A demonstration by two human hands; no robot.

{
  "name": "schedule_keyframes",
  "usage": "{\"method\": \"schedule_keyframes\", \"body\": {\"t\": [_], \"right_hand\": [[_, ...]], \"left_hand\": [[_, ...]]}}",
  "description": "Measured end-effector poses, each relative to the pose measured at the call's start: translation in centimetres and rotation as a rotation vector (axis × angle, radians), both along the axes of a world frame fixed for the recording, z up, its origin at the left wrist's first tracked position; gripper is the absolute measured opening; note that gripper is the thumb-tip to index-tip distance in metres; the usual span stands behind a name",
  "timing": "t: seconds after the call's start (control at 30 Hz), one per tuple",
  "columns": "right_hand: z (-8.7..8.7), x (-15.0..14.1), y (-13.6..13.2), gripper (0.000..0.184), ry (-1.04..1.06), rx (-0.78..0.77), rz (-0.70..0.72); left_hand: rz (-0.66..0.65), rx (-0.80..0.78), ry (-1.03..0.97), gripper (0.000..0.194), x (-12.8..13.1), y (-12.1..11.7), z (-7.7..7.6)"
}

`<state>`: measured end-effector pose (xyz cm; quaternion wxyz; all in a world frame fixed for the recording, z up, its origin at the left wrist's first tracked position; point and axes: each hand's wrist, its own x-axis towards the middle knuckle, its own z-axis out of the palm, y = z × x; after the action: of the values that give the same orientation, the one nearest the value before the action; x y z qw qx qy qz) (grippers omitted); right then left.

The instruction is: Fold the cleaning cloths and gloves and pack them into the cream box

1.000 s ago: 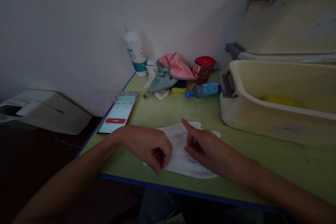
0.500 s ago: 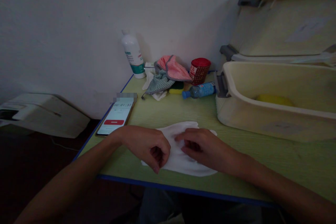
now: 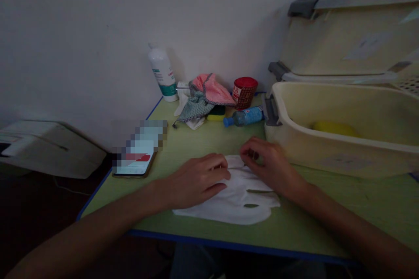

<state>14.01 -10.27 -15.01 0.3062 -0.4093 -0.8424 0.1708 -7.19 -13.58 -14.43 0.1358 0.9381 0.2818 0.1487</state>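
A white glove lies spread on the table, its finger end toward the right with gaps between the fingers. My left hand rests over the glove's left part, palm down, fingers slightly bent and apart. At the glove's far right edge, my right hand has thumb and fingertips drawn together on the fabric; the exact contact is partly hidden by the fingers.
A phone lies left on the green table. Behind are a white bottle, pink and grey cloths, a sponge, a red canister and a blue-capped bottle. An open cream bin holds something yellow.
My left hand has gone from a curled grip to lying on the glove. My right hand has moved up and right to its far edge. More of the glove's finger gaps show.
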Motion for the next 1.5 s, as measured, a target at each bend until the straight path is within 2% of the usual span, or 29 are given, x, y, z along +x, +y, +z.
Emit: {"method": "schedule_keyframes", "body": {"t": [0.1, 0.2, 0.27, 0.4, 0.57, 0.73, 1.0, 1.3, 1.5], "right_hand": [[-0.4, -0.1, 0.2, 0.009, -0.106, -0.063, -0.017], [-0.9, -0.2, 0.3, 0.007, -0.171, -0.131, -0.034], [-1.1, -0.3, 0.3, 0.008, -0.181, -0.157, -0.030], [-0.8, -0.4, 0.3, 0.009, -0.115, -0.173, 0.005], [-0.4, -0.7, 0.4, 0.011, -0.054, -0.260, -0.023], [-0.8, -1.2, 0.8, 0.013, -0.117, -0.198, -0.065], [-0.9, -1.2, 1.2, 0.014, -0.159, -0.201, -0.071], [-1.1, -0.7, 0.9, 0.018, -0.258, -0.043, -0.046], [-1.6, -0.3, 0.5, 0.015, -0.276, 0.043, -0.023]], "left_hand": [[-0.032, 0.159, 0.084, 0.027, 0.1, -0.1, -1.1], [0.049, 0.167, 0.175, 0.055, 0.0, -0.1, -1.7], [0.109, 0.134, 0.216, 0.065, 0.0, 0.0, -1.8], [0.141, 0.073, 0.254, 0.065, 0.0, -0.1, -1.8], [0.149, 0.063, 0.281, 0.065, -0.1, -0.2, -1.7], [0.158, 0.083, 0.297, 0.062, -0.2, -0.4, -1.8], [0.060, 0.029, 0.368, 0.063, -0.2, -0.2, -2.2], [0.091, -0.035, 0.389, 0.072, 0.0, -0.3, -1.9], [0.066, -0.015, 0.404, 0.069, -0.2, -0.1, -1.9]]}}
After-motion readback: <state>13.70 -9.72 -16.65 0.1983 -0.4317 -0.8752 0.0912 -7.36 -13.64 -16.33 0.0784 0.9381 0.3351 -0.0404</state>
